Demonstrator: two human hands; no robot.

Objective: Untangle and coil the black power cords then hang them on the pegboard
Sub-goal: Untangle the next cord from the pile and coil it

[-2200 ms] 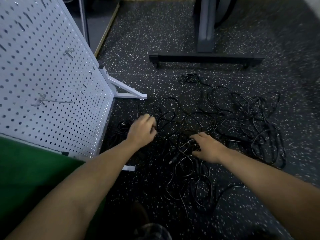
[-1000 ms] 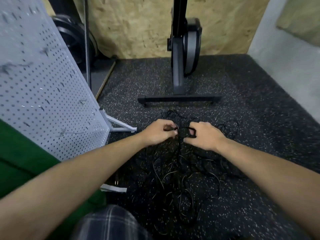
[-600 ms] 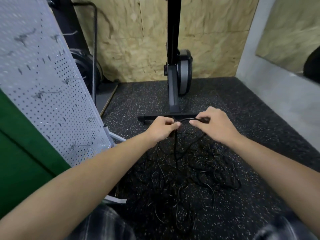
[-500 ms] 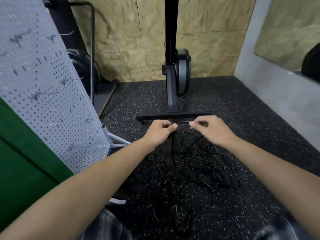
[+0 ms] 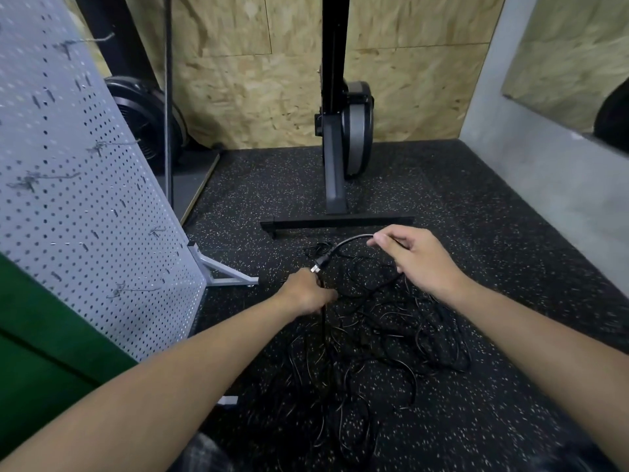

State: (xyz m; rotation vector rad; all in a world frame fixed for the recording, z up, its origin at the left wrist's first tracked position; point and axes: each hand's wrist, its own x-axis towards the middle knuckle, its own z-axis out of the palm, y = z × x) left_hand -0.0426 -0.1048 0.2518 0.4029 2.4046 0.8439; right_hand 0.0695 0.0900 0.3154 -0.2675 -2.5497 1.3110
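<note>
The right hand (image 5: pixel 417 264) was drawn away from the left hand (image 5: pixel 306 294); both grips were clamped on black rubber power cord (image 5: pixel 350 240) to free a plug (image 5: pixel 321 263).

Left hand (image 5: pixel 306 291): we are gripping a cord (image 5: pixel 322 316) beside a plug (image 5: pixel 321 263).
Right hand (image 5: pixel 417 260): we are pinching the plug's lead (image 5: pixel 350 239) above the tangle (image 5: pixel 377 338).

Glossy cords (image 5: pixel 374 335) — speckled rubber floor (image 5: pixel 476 233)

Pegboard (image 5: pixel 85 199) blocks left; floor (image 5: pixel 510 267) right seems open.
</note>
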